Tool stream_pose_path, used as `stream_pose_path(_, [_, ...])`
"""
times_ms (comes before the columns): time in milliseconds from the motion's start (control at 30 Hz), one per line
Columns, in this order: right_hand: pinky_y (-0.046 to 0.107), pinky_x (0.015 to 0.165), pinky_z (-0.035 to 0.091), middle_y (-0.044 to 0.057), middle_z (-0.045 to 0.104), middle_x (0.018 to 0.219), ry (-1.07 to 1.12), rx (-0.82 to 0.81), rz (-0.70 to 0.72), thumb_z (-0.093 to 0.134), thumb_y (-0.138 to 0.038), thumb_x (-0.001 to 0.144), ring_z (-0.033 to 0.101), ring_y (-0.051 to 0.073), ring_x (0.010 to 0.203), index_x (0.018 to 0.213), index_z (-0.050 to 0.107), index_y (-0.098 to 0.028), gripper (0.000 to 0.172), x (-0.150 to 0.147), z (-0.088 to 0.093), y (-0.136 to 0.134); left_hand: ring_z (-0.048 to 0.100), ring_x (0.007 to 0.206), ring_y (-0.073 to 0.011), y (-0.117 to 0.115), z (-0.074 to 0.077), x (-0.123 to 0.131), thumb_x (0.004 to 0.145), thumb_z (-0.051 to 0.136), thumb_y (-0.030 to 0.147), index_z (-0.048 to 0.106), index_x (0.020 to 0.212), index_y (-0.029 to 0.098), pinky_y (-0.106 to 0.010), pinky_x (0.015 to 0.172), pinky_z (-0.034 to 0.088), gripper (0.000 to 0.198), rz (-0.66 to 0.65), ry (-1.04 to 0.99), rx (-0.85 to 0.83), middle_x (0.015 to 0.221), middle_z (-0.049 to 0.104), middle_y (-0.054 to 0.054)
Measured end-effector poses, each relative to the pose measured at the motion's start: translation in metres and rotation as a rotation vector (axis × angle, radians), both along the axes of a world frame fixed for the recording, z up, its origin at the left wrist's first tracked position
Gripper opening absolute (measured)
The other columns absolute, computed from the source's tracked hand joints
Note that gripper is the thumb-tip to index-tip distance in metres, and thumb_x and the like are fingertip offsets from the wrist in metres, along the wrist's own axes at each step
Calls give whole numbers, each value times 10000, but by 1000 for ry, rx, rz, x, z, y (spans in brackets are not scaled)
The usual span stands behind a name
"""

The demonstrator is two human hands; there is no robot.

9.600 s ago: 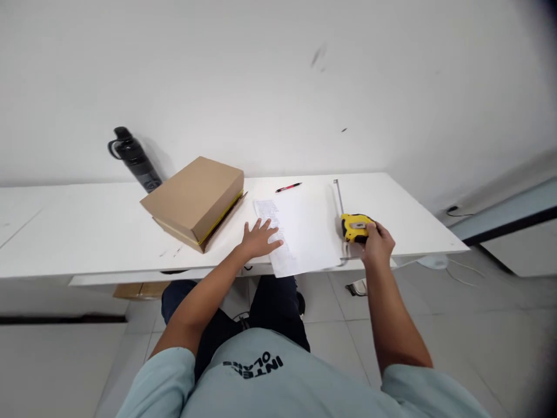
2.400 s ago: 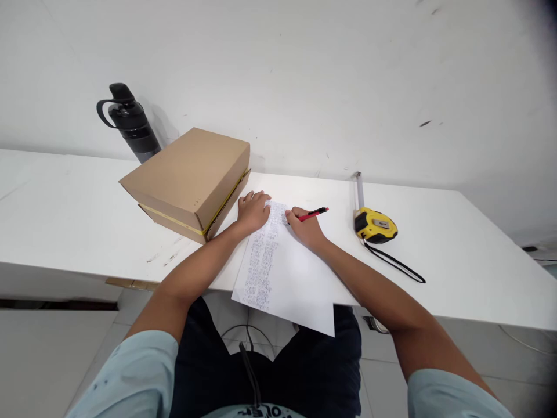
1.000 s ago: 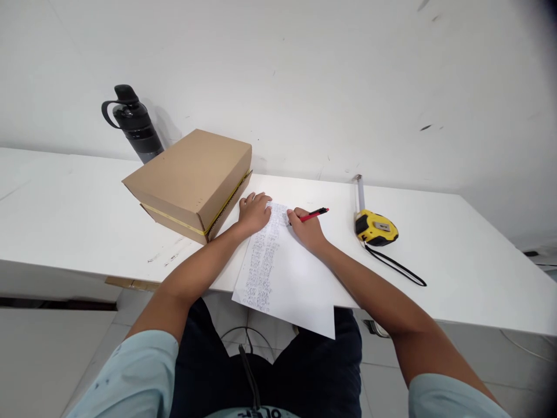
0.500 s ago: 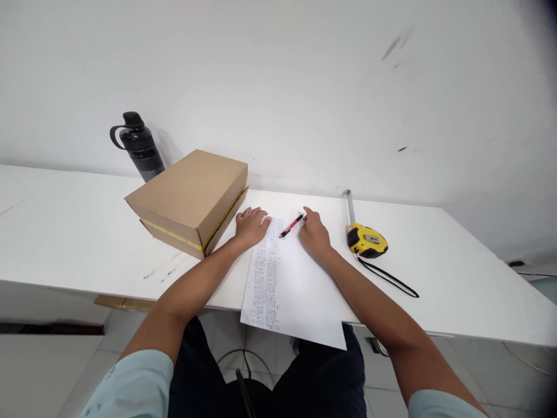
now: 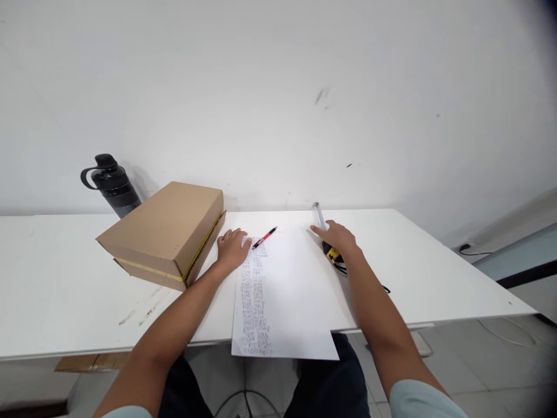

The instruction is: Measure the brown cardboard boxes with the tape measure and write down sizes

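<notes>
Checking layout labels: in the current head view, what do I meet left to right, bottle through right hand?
Black bottle → cardboard box → left hand → red-and-black pen → right hand.

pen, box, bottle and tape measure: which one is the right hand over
The yellow tape measure, partly hidden under the right hand. The pen, box and bottle are all farther left, away from that hand.
</notes>
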State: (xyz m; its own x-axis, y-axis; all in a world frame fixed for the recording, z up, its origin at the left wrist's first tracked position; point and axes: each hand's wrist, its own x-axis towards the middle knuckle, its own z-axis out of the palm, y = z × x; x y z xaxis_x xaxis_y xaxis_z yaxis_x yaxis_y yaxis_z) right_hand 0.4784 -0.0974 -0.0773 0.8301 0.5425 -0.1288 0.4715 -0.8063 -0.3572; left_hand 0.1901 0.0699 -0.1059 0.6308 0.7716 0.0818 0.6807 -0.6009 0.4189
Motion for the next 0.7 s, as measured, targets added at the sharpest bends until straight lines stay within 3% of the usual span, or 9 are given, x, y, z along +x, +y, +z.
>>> stream_pose_path(133, [508, 1175, 433, 205, 526, 1609, -69, 70, -30, 384, -585, 1045, 499, 375, 1484, 1601, 461, -154, 708, 1, 9, -8, 328, 1609, -309, 1, -2, 0, 1083, 405, 453, 636, 1414, 260, -524, 1283, 239, 447, -5, -8, 7, 1682, 505, -43])
stream_pose_path(233, [460, 1168, 459, 189, 543, 1600, -24, 225, -86, 311, -699, 1023, 544, 342, 1450, 1605, 452, -166, 802, 7, 10, -33, 368, 1580, -307, 2, -5, 1, 1082, 412, 451, 657, 1360, 273, -518, 1262, 265, 411, -4, -12, 24, 1655, 535, -45])
stream_pose_path(300, [465, 1157, 474, 210, 563, 1571, 75, 280, -85, 379, -800, 949, 577, 358, 1412, 1595, 464, -158, 915, 8, 1, -48, 383, 1565, -306, 1, -8, 1, 1081, 420, 451, 667, 1332, 276, -505, 1249, 277, 393, -4, -20, 31, 1637, 551, -47])
stream_pose_path(367, [515, 1192, 437, 259, 506, 1604, 116, 151, 10, 558, -787, 857, 522, 410, 1459, 1621, 414, -111, 1029, 3, -15, -57, 379, 1562, -315, 0, -10, 2, 1077, 435, 451, 674, 1315, 273, -497, 1239, 282, 382, -8, -39, 27, 1628, 555, -54])
stream_pose_path(433, [581, 1213, 390, 299, 411, 1648, -90, 115, 30, 685, -741, 746, 383, 476, 1544, 1616, 401, -95, 1120, -6, -33, -60, 376, 1559, -328, -2, -13, 2, 1072, 449, 446, 677, 1310, 265, -501, 1231, 286, 376, -16, -64, 18, 1621, 557, -64])
stream_pose_path(567, [594, 1210, 390, 272, 584, 1476, -200, 238, 64, 588, -676, 762, 521, 454, 1419, 1466, 551, -104, 908, -20, -51, -64, 413, 1518, -346, -8, -17, 3, 1063, 455, 424, 663, 1334, 236, -526, 1204, 310, 390, -27, -95, 34, 1567, 596, -97])
stream_pose_path(633, [567, 1179, 442, 228, 643, 1414, -144, 346, 44, 613, -698, 721, 590, 421, 1330, 1396, 590, -142, 875, -26, -44, -67, 443, 1483, -352, -13, -18, 3, 1054, 466, 421, 670, 1312, 217, -535, 1188, 323, 387, -32, -98, 44, 1520, 626, -114])
stream_pose_path(700, [576, 1125, 491, 210, 654, 1389, -157, 474, -3, 651, -734, 688, 627, 413, 1251, 1384, 588, -165, 901, -36, -26, -67, 473, 1443, -339, -17, -18, 3, 1041, 489, 433, 683, 1270, 216, -521, 1178, 331, 370, -32, -104, 39, 1473, 651, -113])
